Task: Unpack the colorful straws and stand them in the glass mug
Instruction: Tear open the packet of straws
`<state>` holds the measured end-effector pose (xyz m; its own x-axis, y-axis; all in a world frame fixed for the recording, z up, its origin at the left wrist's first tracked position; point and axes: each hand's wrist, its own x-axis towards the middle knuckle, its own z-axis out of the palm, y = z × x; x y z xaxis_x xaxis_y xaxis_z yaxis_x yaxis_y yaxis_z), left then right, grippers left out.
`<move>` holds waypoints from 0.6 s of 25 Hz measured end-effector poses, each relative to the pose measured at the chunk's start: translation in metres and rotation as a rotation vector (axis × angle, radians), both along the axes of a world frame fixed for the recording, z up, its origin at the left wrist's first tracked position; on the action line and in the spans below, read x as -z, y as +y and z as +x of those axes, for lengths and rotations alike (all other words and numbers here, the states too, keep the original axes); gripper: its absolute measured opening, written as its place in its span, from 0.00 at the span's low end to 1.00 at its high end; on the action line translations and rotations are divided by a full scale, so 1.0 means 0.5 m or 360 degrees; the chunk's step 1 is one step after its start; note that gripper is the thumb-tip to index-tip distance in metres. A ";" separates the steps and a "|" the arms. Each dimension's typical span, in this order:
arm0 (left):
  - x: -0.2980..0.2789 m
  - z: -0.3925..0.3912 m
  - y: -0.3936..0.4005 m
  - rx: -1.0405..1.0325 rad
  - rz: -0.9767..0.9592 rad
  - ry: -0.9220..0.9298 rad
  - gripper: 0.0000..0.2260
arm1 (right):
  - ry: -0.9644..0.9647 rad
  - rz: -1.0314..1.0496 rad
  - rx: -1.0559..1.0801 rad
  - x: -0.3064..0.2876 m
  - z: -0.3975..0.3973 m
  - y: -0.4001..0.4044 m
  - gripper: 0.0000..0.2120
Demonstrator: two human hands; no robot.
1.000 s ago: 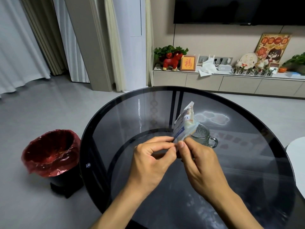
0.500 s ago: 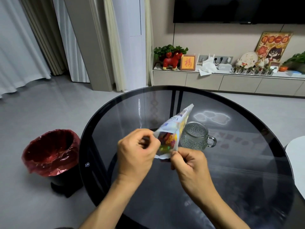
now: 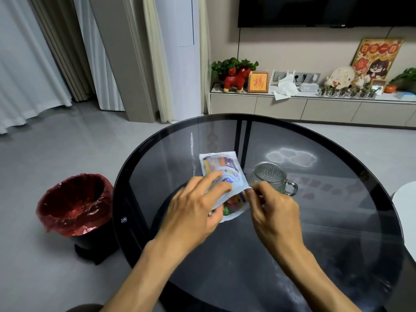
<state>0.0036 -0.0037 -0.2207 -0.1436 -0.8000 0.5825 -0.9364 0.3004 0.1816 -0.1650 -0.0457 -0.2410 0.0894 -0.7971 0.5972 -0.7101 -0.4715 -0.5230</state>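
Observation:
A white plastic straw packet point(image 3: 221, 168) with printed label lies flat above the dark round glass table point(image 3: 337, 221), its near end torn open. Colorful straws point(image 3: 234, 202) show in the opening and through the clear far end. My left hand point(image 3: 195, 208) grips the packet's left side with fingers over its top. My right hand point(image 3: 273, 210) pinches the packet's right edge at the opening. The empty textured glass mug point(image 3: 270, 176) stands upright just right of the packet, handle pointing right.
A black bin with a red liner point(image 3: 75, 204) stands on the floor left of the table. A white round surface point(image 3: 407, 208) juts in at the right edge. A low TV cabinet point(image 3: 315, 106) with ornaments runs along the far wall.
The packet has swung from standing on edge to lying flat with its label up. Both hands have spread its torn near end wider, and the straws show inside.

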 end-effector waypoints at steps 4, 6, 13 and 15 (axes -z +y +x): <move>0.003 0.003 -0.002 0.0031 0.0241 0.0579 0.19 | -0.0053 -0.0026 0.0052 0.008 0.007 -0.004 0.02; -0.006 0.001 -0.003 0.0238 0.0662 0.1413 0.24 | -0.0093 0.0059 -0.0221 0.022 0.003 -0.011 0.10; 0.061 0.002 -0.044 -0.0512 0.1190 0.2378 0.06 | -0.1023 0.1399 -0.0115 0.057 -0.009 -0.050 0.08; 0.069 0.004 -0.049 -0.0581 0.1195 0.2319 0.05 | -0.0952 0.1468 -0.0119 0.064 -0.007 -0.056 0.13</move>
